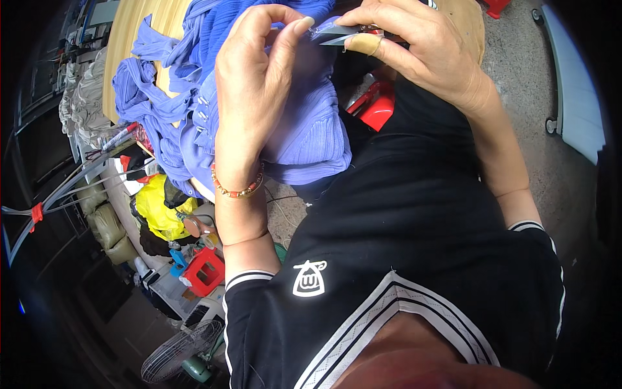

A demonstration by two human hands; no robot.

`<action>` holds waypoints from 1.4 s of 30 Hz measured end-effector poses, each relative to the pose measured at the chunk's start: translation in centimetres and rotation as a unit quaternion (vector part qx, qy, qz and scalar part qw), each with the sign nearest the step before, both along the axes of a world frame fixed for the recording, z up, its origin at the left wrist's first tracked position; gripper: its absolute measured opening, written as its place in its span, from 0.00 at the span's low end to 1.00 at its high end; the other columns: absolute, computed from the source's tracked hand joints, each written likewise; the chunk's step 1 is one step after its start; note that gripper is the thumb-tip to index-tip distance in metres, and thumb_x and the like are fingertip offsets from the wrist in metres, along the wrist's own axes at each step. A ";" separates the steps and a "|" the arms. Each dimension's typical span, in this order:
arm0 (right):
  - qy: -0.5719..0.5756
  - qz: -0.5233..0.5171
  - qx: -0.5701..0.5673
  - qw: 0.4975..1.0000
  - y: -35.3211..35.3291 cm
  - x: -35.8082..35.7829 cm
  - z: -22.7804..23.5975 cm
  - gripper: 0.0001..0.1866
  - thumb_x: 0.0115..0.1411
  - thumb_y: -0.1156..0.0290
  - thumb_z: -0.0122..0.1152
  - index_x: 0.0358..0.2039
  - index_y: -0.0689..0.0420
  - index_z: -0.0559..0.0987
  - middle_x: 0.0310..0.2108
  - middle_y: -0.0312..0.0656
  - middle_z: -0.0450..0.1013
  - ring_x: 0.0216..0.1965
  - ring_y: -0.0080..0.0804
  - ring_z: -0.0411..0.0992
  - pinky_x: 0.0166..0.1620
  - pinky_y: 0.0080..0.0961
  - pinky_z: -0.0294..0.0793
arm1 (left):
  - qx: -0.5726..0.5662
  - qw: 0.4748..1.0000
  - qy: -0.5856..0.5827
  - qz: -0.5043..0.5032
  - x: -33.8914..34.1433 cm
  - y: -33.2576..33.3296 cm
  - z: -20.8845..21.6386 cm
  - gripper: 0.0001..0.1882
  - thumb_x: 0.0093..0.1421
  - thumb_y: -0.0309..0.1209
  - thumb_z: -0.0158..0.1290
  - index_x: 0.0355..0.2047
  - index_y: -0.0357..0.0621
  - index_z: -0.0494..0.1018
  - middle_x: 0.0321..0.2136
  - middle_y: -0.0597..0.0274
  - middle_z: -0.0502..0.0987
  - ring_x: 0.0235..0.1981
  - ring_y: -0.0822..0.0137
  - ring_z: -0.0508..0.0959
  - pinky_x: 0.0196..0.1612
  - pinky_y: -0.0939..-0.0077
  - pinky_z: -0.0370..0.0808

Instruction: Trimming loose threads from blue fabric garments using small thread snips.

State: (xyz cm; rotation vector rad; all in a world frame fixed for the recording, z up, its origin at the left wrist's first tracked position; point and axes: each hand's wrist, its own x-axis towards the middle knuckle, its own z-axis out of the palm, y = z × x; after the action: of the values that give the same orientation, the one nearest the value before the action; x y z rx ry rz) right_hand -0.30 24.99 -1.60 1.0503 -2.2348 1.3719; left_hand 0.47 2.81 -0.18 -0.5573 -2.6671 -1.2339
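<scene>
My right hand (431, 52) grips small metal thread snips (335, 40), the blades parted and pointing left. A tan wrap covers its thumb. Close to the blade tips, my left hand (256, 81) pinches the edge of a blue-purple ribbed knit garment (308, 146) between thumb and finger. The cloth hangs from there over the table edge toward my lap. Exactly what lies between the blades is too small to tell. A beaded bracelet (238, 192) circles my left wrist.
More blue knit pieces (152, 84) are heaped on a light wooden table (123, 32). A red stool (377, 107) shows beneath it. At lower left stand a yellow bag (162, 207), a red plastic container (206, 272) and a fan (181, 350). A wheeled pale panel (573, 84) stands at right.
</scene>
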 end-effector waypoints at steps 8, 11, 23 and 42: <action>0.264 0.050 -0.218 0.938 -1.5 -3.9 -4.9 0.14 0.54 0.69 0.71 0.38 0.62 0.81 0.30 0.44 0.73 0.30 0.37 0.74 0.34 0.28 0.72 | 0.005 1.000 0.010 -0.004 -0.1 0.5 -0.1 0.07 0.66 0.27 0.56 0.40 0.35 0.77 0.34 0.65 0.81 0.35 0.79 0.77 0.41 0.86 0.73; 0.264 0.028 -0.184 0.946 -1.3 -3.8 -4.5 0.13 0.54 0.68 0.70 0.37 0.61 0.82 0.29 0.43 0.73 0.29 0.36 0.73 0.32 0.28 0.71 | 0.012 1.000 0.020 -0.015 -0.2 0.3 -0.4 0.07 0.66 0.26 0.56 0.40 0.35 0.77 0.35 0.64 0.81 0.36 0.78 0.77 0.43 0.85 0.73; 0.215 0.057 -0.208 0.952 -1.5 -3.9 -4.1 0.09 0.54 0.70 0.70 0.33 0.62 0.84 0.26 0.41 0.74 0.26 0.33 0.74 0.30 0.26 0.72 | 0.001 1.000 0.013 -0.010 0.0 0.9 -0.1 0.06 0.65 0.26 0.56 0.39 0.34 0.77 0.35 0.64 0.81 0.35 0.78 0.77 0.42 0.85 0.74; -0.338 0.119 -0.050 0.932 -2.3 -2.7 -10.2 0.19 0.58 0.75 0.69 0.51 0.57 0.80 0.41 0.34 0.74 0.41 0.15 0.72 0.43 0.13 0.72 | -0.038 0.986 -0.004 0.162 5.6 -8.5 0.0 0.16 0.61 0.27 0.59 0.49 0.39 0.76 0.44 0.58 0.78 0.47 0.65 0.76 0.53 0.72 0.70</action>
State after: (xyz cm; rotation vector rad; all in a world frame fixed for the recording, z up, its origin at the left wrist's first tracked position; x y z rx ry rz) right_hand -2.96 22.67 -11.79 0.9283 -2.4977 2.1988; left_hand 6.09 -5.64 -0.14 -0.1178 -2.6802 -1.0475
